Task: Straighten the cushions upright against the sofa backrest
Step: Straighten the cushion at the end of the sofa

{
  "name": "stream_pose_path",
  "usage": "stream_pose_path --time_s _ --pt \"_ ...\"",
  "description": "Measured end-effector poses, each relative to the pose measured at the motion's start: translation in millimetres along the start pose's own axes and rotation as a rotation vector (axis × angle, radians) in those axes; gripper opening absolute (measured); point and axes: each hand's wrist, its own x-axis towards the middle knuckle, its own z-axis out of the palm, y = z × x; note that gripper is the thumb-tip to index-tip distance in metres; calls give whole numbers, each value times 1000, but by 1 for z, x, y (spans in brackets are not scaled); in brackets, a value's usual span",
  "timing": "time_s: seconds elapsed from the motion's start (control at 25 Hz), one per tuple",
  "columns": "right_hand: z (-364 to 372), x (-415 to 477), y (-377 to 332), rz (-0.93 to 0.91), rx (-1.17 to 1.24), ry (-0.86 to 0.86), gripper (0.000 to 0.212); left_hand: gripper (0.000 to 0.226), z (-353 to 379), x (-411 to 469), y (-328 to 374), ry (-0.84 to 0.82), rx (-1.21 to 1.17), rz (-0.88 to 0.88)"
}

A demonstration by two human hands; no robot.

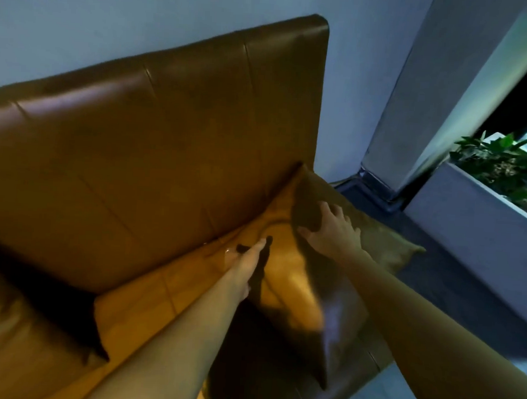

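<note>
Nearest the camera, seat end: a brown leather square cushion [320,309] lay tipped on its edge at the sofa's right end, blurred, not against the back.
Left hand [240,268]: reached flat along the cushion's left side, fingers extended; whether it pinched any leather I could not tell, the fingertips were lost in shadow.
Right hand [327,230]: spread over the cushion's upper far corner, fingers curled down onto the leather, gripping that corner.
Second cushion: an olive-brown soft fabric cushion [379,242] lay flat under and beyond the right hand, one corner hanging off the seat end toward the floor.
Far-left seat: a dark brown cushion [67,308] slumped low where seat met back, mostly in shadow.
Backrest: the tan leather panelled sofa backrest [155,138] stood bare across its visible width; nothing leaned on it.
Beyond the sofa: a grey planter box with green leaves [481,207], well apart.
Progress, judged: early, no cushion upright yet.
Left to do, judged: stand the held cushion up, then the flat one, then the slumped one.
</note>
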Motion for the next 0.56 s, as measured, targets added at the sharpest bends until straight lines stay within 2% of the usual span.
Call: stream_pose_path --time_s 0.12,0.2,0.32,0.48,0.56 --pt "4 26 26 48 -46 0 94 94 9 18 -6 26 -71 -84" --pt "7 44 42 80 -91 7 97 87 13 34 -11 -13 -109 -129" --pt "10 70 62 157 -116 -15 103 90 17 58 -21 -65 -141 -192" --pt "12 92 74 254 -49 -74 110 93 12 83 -28 75 -294 -217" --pt "9 97 75 284 -46 -76 111 85 2 88 -31 39 -298 -218"
